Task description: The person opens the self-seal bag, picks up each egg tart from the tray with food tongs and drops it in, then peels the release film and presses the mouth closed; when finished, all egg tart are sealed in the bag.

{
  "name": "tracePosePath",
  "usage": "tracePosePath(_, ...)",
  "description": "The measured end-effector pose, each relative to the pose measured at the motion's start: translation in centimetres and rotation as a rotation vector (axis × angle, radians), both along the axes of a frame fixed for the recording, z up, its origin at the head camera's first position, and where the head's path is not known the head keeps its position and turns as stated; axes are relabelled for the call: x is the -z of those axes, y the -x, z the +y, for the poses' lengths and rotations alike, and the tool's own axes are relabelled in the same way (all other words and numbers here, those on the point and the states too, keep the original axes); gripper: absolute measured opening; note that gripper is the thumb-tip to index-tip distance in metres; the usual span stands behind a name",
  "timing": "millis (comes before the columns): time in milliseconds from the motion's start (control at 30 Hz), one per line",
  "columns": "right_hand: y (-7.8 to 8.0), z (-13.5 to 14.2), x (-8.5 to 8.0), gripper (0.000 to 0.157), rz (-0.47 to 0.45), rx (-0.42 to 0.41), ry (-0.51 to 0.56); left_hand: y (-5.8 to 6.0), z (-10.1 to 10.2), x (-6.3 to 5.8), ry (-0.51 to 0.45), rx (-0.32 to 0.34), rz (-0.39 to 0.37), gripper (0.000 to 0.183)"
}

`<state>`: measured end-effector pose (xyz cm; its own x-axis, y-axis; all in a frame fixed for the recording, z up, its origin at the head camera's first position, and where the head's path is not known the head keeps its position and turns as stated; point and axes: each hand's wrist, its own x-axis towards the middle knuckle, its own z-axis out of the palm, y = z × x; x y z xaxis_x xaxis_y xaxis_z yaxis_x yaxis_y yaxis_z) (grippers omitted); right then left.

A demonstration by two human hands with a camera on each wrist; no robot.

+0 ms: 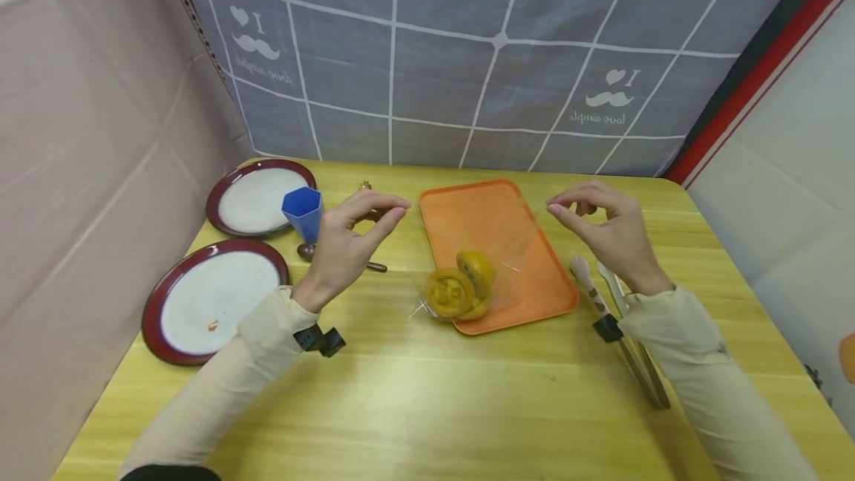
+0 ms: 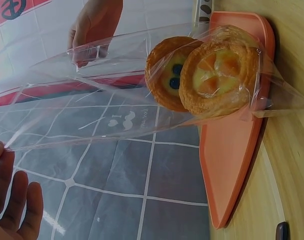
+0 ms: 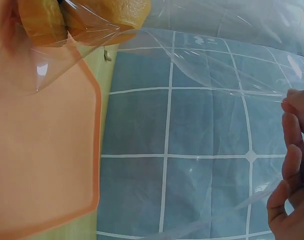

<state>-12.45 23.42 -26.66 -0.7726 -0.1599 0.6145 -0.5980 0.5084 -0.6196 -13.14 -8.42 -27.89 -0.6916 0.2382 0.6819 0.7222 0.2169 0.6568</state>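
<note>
A clear plastic bag [image 2: 107, 117] is stretched between my two raised hands, with two egg tarts at its bottom. In the left wrist view the nearer tart [image 2: 219, 77] shows orange fruit pieces and the other tart [image 2: 164, 75] dark berries. My left hand [image 1: 350, 240] pinches one upper corner of the bag between thumb and forefinger. The opposite corner is pinched by my right hand [image 1: 608, 228]. Below the bag lies an orange tray [image 1: 528, 273]; the tarts hang over its near left part in the head view.
Two red-rimmed plates [image 1: 217, 303] stand at the left, beside a blue cup [image 1: 303, 214]. A dark spoon [image 1: 377, 267] lies partly behind my left hand. Metal tongs [image 1: 644, 373] and a pale-ended utensil [image 1: 588, 280] lie by my right forearm. A grey checked cloth [image 1: 441, 73] hangs behind the table.
</note>
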Motion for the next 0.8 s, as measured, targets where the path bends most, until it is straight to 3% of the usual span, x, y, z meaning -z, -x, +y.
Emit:
tracePosePath(567,-0.27,0.33,0.21,0.012,-0.025,-0.044,0.013,0.10,-0.31,0.02,0.010,0.031,-0.026,0.016)
tracePosePath(800,-0.19,0.23,0.25,0.012,-0.031,-0.121,0.096,0.24,-0.48,0.11,0.000,0.085,-0.034,0.018)
